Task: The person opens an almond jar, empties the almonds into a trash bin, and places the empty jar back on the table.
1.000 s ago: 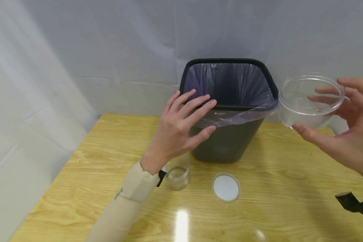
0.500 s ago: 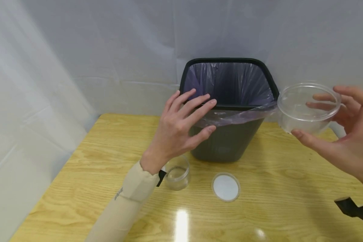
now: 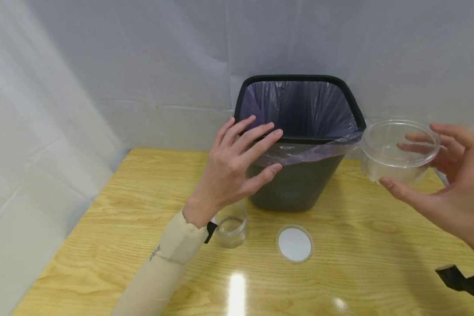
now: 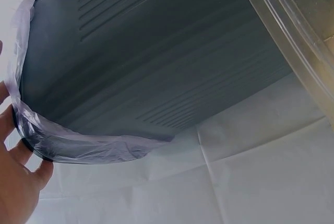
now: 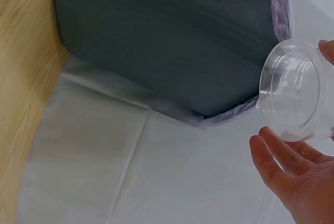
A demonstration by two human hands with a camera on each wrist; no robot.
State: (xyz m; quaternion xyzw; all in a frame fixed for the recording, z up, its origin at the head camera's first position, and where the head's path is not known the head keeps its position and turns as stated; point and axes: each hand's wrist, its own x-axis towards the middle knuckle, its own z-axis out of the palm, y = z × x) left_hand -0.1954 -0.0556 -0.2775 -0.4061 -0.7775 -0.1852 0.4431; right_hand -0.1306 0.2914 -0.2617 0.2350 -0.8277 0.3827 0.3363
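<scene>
At the right of the head view, a clear round plastic container (image 3: 391,166) hangs in the air beside the bin's right rim. My right hand (image 3: 460,188) grips it, thumb on the near side and fingers round the far side. A dark trash bin (image 3: 296,186) stands upright at the back of the table, with a translucent purple bag (image 3: 320,151) folded over its rim. My left hand (image 3: 233,169) lies with spread, straight fingers at the bin's near left rim. In the left wrist view its fingers (image 4: 42,174) are against the lined rim; firm contact is hard to tell.
A second clear container (image 3: 231,237) stands on the wooden table (image 3: 142,210), partly behind the left wrist. Right of it lies a flat round disc (image 3: 295,244) with a white face and clear rim. White sheeting (image 3: 162,66) hangs behind the table.
My right hand has lowered the clear container and brought it slightly left, its mouth tilting more toward the camera. The left hand, bin and things on the table look unchanged.
</scene>
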